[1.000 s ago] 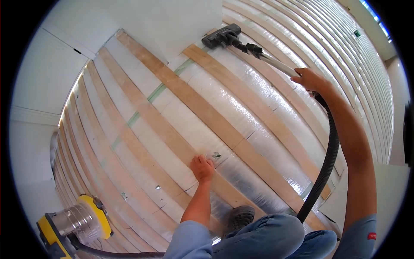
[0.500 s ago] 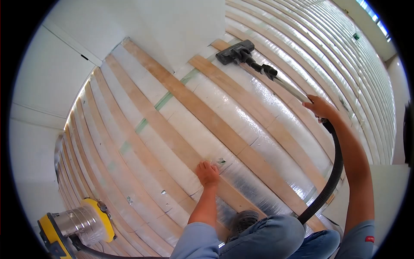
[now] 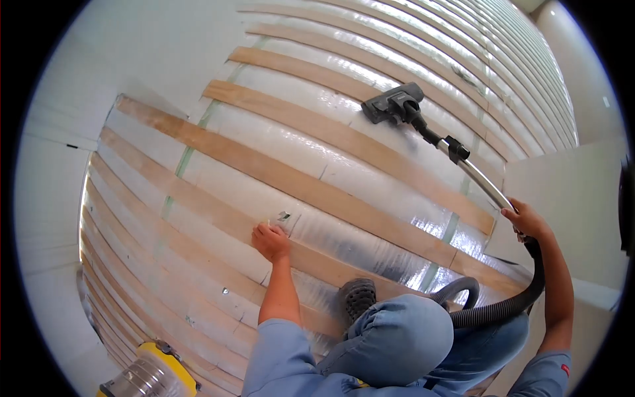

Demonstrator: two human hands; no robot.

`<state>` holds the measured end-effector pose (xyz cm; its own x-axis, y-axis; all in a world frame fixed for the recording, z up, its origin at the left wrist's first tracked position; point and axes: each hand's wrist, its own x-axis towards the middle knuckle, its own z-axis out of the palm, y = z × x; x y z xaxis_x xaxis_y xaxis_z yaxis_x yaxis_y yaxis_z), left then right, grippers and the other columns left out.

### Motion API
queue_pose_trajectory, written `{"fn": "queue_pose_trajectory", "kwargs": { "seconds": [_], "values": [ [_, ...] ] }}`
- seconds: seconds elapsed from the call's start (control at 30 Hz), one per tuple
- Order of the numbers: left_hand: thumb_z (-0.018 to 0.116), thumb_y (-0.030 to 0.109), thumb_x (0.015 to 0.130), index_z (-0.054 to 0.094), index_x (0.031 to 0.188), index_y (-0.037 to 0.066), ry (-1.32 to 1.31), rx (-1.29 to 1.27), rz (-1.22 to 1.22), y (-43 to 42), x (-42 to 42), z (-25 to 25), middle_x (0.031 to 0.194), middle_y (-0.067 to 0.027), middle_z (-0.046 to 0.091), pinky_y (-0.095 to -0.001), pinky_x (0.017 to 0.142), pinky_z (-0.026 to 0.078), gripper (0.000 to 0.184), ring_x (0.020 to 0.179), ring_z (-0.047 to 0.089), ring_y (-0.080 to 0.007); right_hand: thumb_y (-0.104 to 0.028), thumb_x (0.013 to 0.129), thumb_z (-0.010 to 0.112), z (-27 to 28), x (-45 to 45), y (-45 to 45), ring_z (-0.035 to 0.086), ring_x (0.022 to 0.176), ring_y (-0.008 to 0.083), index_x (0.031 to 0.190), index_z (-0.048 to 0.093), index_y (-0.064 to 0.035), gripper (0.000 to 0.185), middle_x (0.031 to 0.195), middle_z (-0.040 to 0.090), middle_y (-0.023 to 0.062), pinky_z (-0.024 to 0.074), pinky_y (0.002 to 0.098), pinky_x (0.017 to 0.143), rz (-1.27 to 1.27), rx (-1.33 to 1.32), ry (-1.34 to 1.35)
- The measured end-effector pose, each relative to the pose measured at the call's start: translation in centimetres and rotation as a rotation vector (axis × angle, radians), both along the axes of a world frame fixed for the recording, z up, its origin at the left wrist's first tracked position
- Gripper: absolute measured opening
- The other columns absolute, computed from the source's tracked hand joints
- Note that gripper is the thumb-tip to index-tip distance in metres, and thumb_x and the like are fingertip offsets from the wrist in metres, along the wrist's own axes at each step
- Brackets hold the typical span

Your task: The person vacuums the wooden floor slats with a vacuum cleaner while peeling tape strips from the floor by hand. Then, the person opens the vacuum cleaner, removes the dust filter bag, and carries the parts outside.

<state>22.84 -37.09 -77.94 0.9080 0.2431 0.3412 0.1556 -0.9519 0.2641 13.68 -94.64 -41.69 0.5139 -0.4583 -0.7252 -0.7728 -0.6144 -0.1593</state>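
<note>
My right hand (image 3: 522, 220) is wrapped round the upper end of the metal vacuum wand (image 3: 486, 182), where the black corrugated hose (image 3: 496, 312) joins it. At the wand's far end, the black floor head (image 3: 393, 103) lies on the floor over the strips. My left hand (image 3: 270, 242) rests on a wooden strip (image 3: 311, 259), its fingers curled down; whether anything is under them is hidden. Just beyond it is a small torn spot (image 3: 284, 216) in the shiny sheeting.
A yellow and silver vacuum canister (image 3: 151, 375) stands at the lower left. Wooden strips run across reflective sheeting (image 3: 264, 149). White walls (image 3: 165, 53) border the floor at left and right. My shoe (image 3: 358, 299) and bent knees are at the bottom.
The view has turned. The floor head has moved from beside the wall corner out over the strips, nearer my right side. My right hand still holds the wand; my left hand stays down on the floor.
</note>
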Motion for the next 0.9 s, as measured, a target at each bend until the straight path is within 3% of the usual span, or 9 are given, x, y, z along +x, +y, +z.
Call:
{"fn": "queue_pose_trajectory", "kwargs": {
  "seconds": [0.2, 0.37, 0.6, 0.7, 0.73, 0.9],
  "values": [
    [0.057, 0.008, 0.081, 0.047, 0.089, 0.004, 0.015, 0.057, -0.004, 0.0, -0.4, -0.8, 0.093, -0.0175, 0.055, -0.0514, 0.076, 0.046, 0.014, 0.087, 0.055, -0.0396, -0.032, 0.099, 0.057, 3.4, -8.6, -2.2, 0.049, 0.046, 0.0132, 0.129, 0.053, -0.0061, 0.04, 0.062, 0.046, 0.0019, 0.045, 0.0321, 0.041, -0.175, 0.02, 0.133],
    [0.056, 0.01, 0.086, 0.048, 0.092, 0.005, 0.032, 0.028, 0.012, -0.3, -0.4, -0.6, 0.094, -0.0169, 0.056, -0.0508, 0.076, 0.046, 0.012, 0.089, 0.056, -0.0393, -0.036, 0.1, 0.056, 6.7, -12.3, -3.5, 0.054, 0.049, 0.0147, 0.128, 0.056, -0.0074, 0.04, 0.064, 0.051, 0.004, 0.048, 0.03, 0.044, -0.063, -0.016, 0.191],
    [0.054, 0.011, 0.088, 0.05, 0.093, 0.001, 0.064, 0.018, -0.012, -0.7, -0.6, 0.0, 0.093, -0.0199, 0.057, -0.0521, 0.076, 0.044, 0.011, 0.089, 0.056, -0.0413, -0.042, 0.102, 0.052, 10.6, -17.8, -1.1, 0.058, 0.049, 0.016, 0.115, 0.055, -0.0053, 0.039, 0.067, 0.055, 0.0065, 0.0511, 0.0302, 0.044, -0.323, 0.097, 0.28],
    [0.055, 0.011, 0.088, 0.05, 0.093, 0.001, 0.065, 0.031, -0.014, -0.6, -0.6, -0.4, 0.095, -0.0201, 0.058, -0.0522, 0.076, 0.043, 0.012, 0.09, 0.056, -0.0417, -0.043, 0.103, 0.049, 11.4, -22.0, 0.3, 0.06, 0.049, 0.016, 0.105, 0.046, -0.0088, 0.035, 0.068, 0.057, 0.0081, 0.0536, 0.0281, 0.044, -0.7, 0.498, 0.274],
    [0.055, 0.011, 0.088, 0.05, 0.093, 0.002, 0.039, 0.038, -0.013, -0.5, -0.7, -0.6, 0.095, -0.0199, 0.057, -0.0522, 0.077, 0.043, 0.012, 0.09, 0.056, -0.0418, -0.04, 0.102, 0.053, 11.0, -23.9, 1.0, 0.061, 0.05, 0.0164, 0.106, 0.046, -0.0087, 0.032, 0.069, 0.057, 0.0078, 0.054, 0.0293, 0.044, -0.823, 0.624, 0.191],
    [0.052, 0.014, 0.089, 0.047, 0.091, 0.001, 0.021, 0.025, -0.047, 0.1, -0.6, -1.2, 0.096, -0.0201, 0.056, -0.053, 0.078, 0.042, 0.014, 0.092, 0.055, -0.0415, -0.03, 0.092, 0.069, 9.3, -26.3, 6.2, 0.061, 0.05, 0.0165, 0.118, 0.046, -0.0064, 0.042, 0.07, 0.057, 0.009, 0.0537, 0.0301, 0.044, -0.944, 0.827, -0.083]
  ]
}}
